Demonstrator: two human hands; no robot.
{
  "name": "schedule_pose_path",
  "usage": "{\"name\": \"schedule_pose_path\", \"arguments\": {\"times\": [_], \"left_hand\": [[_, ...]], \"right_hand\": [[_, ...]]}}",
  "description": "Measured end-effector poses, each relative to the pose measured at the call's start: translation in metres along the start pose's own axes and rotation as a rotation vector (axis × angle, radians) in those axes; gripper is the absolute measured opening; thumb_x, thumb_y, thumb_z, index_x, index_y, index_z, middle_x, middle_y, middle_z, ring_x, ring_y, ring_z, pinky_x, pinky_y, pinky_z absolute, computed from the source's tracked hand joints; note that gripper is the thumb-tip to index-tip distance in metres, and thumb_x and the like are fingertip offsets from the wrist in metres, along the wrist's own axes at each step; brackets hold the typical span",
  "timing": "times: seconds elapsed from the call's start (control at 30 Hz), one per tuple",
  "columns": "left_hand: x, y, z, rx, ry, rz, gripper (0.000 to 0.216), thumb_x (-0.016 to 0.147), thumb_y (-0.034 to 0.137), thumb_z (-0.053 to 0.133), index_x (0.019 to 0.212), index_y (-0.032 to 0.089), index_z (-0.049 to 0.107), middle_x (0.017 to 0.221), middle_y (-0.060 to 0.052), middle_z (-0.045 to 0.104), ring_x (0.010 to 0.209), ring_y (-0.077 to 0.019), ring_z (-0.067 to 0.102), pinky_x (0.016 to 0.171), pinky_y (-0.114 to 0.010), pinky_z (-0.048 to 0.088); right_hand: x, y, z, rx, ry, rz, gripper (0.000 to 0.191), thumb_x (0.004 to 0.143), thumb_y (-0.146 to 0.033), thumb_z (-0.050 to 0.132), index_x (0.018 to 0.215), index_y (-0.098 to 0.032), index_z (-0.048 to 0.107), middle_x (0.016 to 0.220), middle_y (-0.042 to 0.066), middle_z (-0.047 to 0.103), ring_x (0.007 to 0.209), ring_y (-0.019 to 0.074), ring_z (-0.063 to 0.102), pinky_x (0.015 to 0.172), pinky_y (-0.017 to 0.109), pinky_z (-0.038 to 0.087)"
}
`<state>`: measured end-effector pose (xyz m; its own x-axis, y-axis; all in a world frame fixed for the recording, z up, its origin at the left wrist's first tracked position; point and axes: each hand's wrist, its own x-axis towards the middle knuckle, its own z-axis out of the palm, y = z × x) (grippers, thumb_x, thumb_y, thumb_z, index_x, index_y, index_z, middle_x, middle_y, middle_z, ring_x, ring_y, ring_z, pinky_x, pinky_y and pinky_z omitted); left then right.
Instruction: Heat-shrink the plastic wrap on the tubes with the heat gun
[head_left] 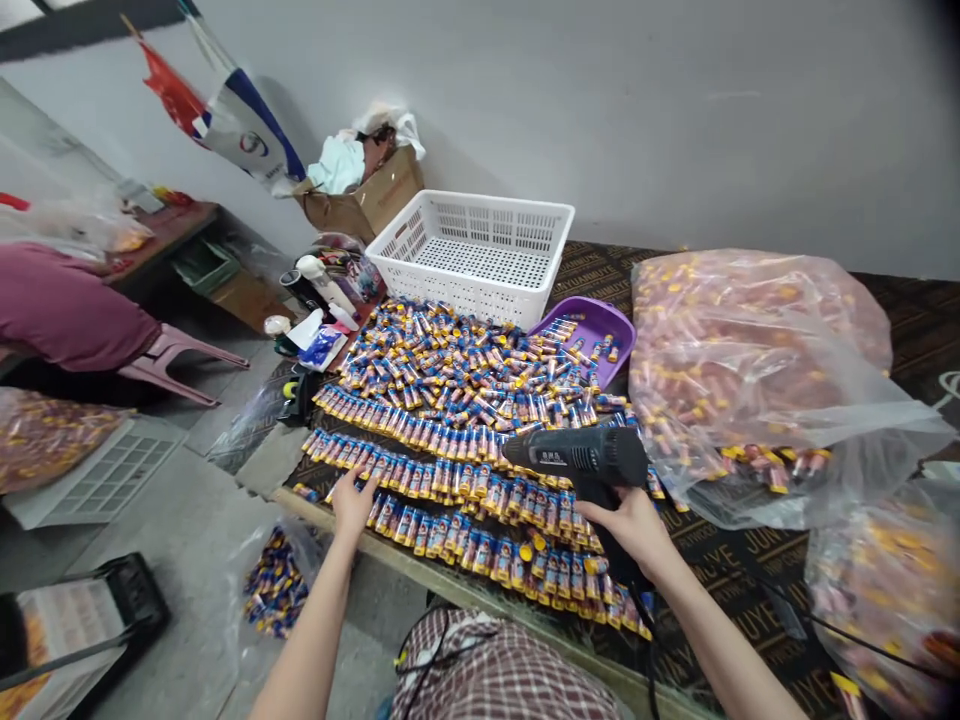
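Note:
My right hand grips a black heat gun by its handle, its nozzle pointing left over the rows of small bottles. These little bottles have blue tops, yellow bottoms and printed wraps, and stand side by side in several rows. My left hand is at the left part of the front rows, fingers stretched out and apart, close to the bottles; whether it touches them I cannot tell. Behind the rows lies a loose heap of the same bottles, some of them in a purple scoop-like tray.
A white plastic basket stands behind the heap. On the right are large clear bags of bottles; a cord runs below the heat gun. Another bag sits on the floor at left. A person in a maroon top sits further left.

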<state>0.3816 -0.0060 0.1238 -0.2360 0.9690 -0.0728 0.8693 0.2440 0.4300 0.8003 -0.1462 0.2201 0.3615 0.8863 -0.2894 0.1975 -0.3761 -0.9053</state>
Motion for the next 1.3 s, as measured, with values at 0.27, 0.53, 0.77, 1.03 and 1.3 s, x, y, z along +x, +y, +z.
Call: {"name": "schedule_pose_path", "arguments": {"times": [0.27, 0.53, 0.77, 1.03, 1.3], "left_hand": [[0.026, -0.035, 0.001, -0.133, 0.010, 0.018, 0.031, 0.071, 0.032, 0.051, 0.095, 0.015, 0.062, 0.097, -0.010, 0.064, 0.095, -0.0242, 0.057, 0.088, -0.037, 0.043], [0.077, -0.082, -0.027, -0.262, 0.082, 0.040, 0.029, 0.072, 0.031, 0.048, 0.092, 0.015, 0.062, 0.098, -0.010, 0.064, 0.096, -0.0231, 0.057, 0.090, -0.037, 0.042], [0.105, -0.132, -0.051, -0.263, 0.079, -0.057, 0.028, 0.070, 0.030, 0.049, 0.091, 0.016, 0.062, 0.094, -0.009, 0.064, 0.092, -0.0234, 0.059, 0.085, -0.038, 0.045], [0.109, -0.157, -0.061, -0.271, 0.042, -0.110, 0.030, 0.071, 0.031, 0.048, 0.093, 0.017, 0.063, 0.093, -0.009, 0.065, 0.086, -0.0227, 0.060, 0.082, -0.037, 0.046], [0.091, -0.142, -0.048, -0.279, -0.031, -0.110, 0.037, 0.069, 0.036, 0.048, 0.095, 0.015, 0.064, 0.086, -0.008, 0.066, 0.068, -0.0198, 0.058, 0.072, -0.034, 0.047]], "right_hand": [[0.007, -0.037, 0.063, -0.092, -0.018, 0.024, 0.038, 0.062, -0.032, 0.069, 0.093, -0.011, 0.066, 0.094, 0.012, 0.070, 0.088, 0.0280, 0.063, 0.080, 0.037, 0.047], [0.014, -0.078, 0.144, -0.180, -0.056, 0.071, 0.037, 0.062, -0.031, 0.067, 0.091, -0.010, 0.066, 0.083, 0.009, 0.070, 0.070, 0.0231, 0.061, 0.062, 0.031, 0.047], [0.021, -0.110, 0.205, -0.148, -0.089, 0.117, 0.035, 0.062, -0.032, 0.066, 0.089, -0.009, 0.064, 0.072, 0.007, 0.067, 0.054, 0.0181, 0.056, 0.050, 0.028, 0.044], [0.028, -0.130, 0.239, -0.162, -0.087, 0.059, 0.033, 0.064, -0.035, 0.065, 0.086, -0.011, 0.065, 0.059, 0.003, 0.064, 0.054, 0.0187, 0.056, 0.051, 0.028, 0.044], [0.008, -0.116, 0.192, -0.322, -0.066, 0.026, 0.033, 0.064, -0.034, 0.065, 0.086, -0.010, 0.066, 0.079, 0.008, 0.069, 0.069, 0.0222, 0.059, 0.060, 0.029, 0.045]]}}
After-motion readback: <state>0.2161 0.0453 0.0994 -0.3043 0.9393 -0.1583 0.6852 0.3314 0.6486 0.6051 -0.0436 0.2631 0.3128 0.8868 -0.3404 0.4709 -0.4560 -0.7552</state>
